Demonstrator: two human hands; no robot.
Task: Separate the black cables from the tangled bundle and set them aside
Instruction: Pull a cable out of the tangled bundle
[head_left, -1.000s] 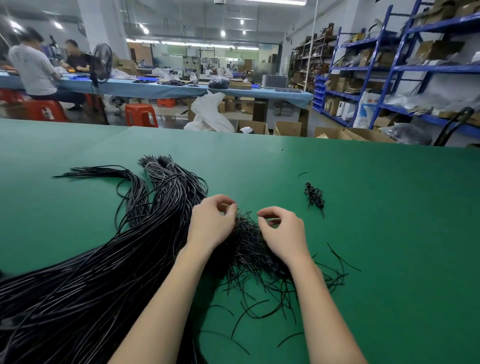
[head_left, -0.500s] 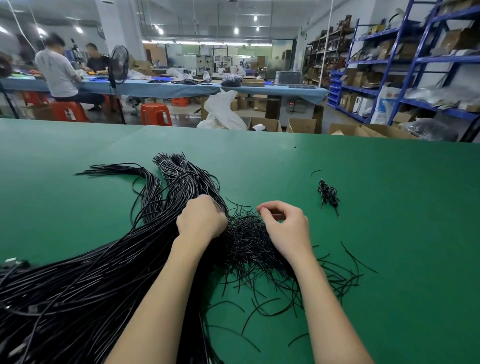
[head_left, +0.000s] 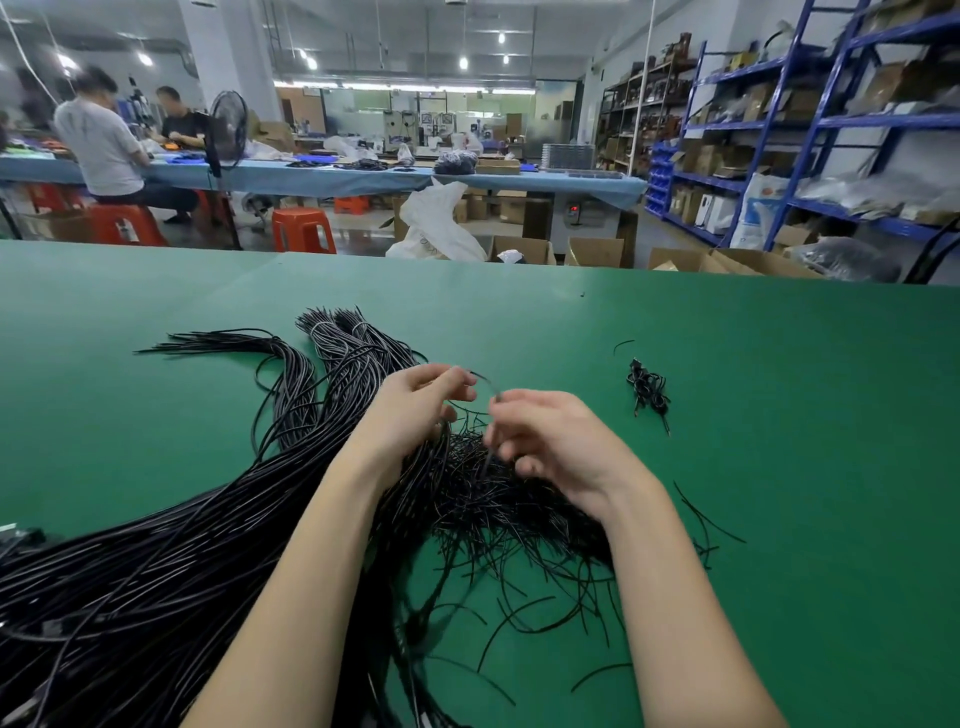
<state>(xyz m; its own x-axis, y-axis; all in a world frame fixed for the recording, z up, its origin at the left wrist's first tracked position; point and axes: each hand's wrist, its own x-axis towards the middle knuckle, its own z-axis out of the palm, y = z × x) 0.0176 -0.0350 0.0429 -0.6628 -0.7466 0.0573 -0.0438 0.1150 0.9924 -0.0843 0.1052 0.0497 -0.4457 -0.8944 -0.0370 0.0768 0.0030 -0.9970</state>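
Two bare hands work over a green table (head_left: 779, 467), seen from a head cam looking down. The left hand (head_left: 415, 410) is raised just above a tangled heap of short black cables (head_left: 493, 499), fingers curled, pinching one thin cable (head_left: 483, 378) near its tip. The right hand (head_left: 556, 441) sits just beside it, fingers curled; it seems to pinch the same cable lower down, but blur makes this hard to confirm. To the left, a big sheaf of long black cables (head_left: 182, 545) sweeps from the near left edge toward the table's middle, fanning into approx. 3 bunches at the far end. A small set-aside pile (head_left: 648, 389) lies well apart on the right; its count is too small to tell.

Judgement: the step is drawing one cable free. To do it well, pull slowly along the cable's length, hold the heap down w/ the other hand, and stop if neighbours lift with it.

Counts: 2 hands, 1 cable in the pinch, 1 heap, 1 sheaf, 1 small pile, several loose strands on the table. In the background: 2 people seated at a blue table, 1 fan, approx. 3 orange stools.
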